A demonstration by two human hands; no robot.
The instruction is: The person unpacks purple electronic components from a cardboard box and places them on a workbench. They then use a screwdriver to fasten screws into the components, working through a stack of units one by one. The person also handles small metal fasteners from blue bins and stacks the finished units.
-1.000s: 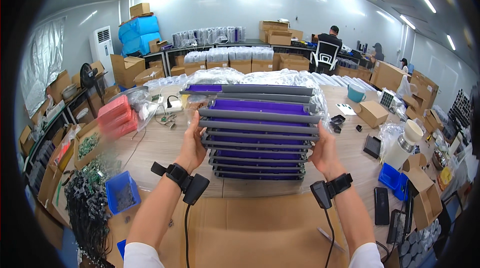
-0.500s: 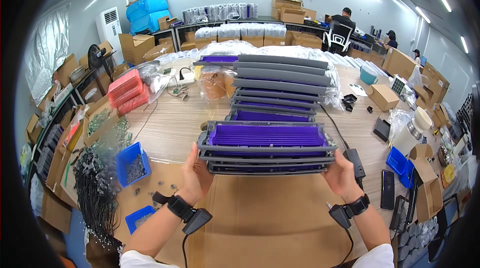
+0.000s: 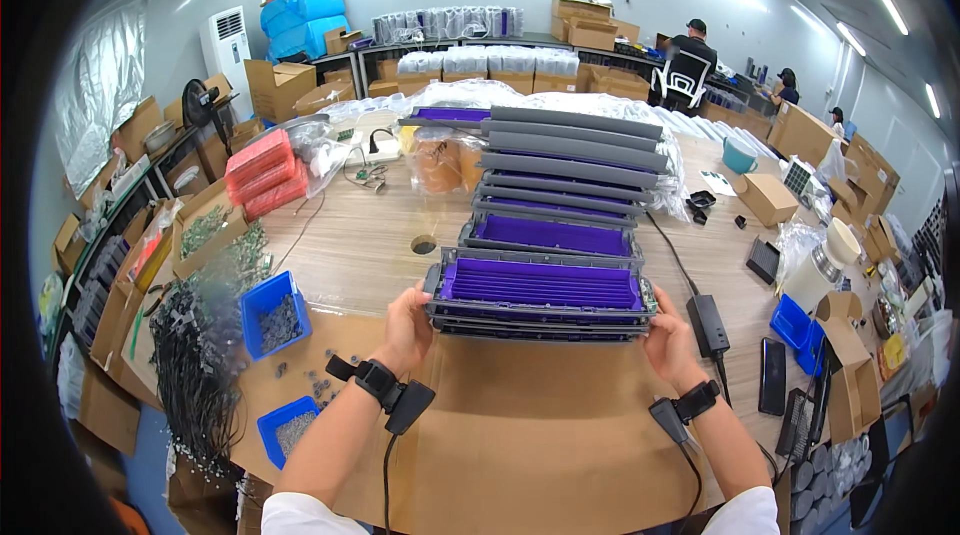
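Observation:
Between my two hands is a small stack of long plastic housings (image 3: 545,285), grey outside and purple inside, the open trough of the top one facing up. My left hand (image 3: 408,330) grips the left end, and my right hand (image 3: 668,335) has its fingers closed around the right end. Just behind it, a row of similar grey and purple housings (image 3: 570,167) leans back in an overlapping pile on the table. Whether the held stack touches that row or the cardboard below, I cannot tell. Both wrists wear black straps with cabled modules.
Brown cardboard (image 3: 560,415) covers the near table. Blue bins (image 3: 272,315) of small parts and black cables (image 3: 190,365) lie left, with red bubble-wrapped packs (image 3: 262,175) behind. A power adapter (image 3: 707,325), a phone (image 3: 772,375) and a flask (image 3: 825,260) are right. People sit farther back.
The held stack has moved away from me toward the leaning row, and its left end has shifted right. Both hands have kept their grip. The view has shifted slightly.

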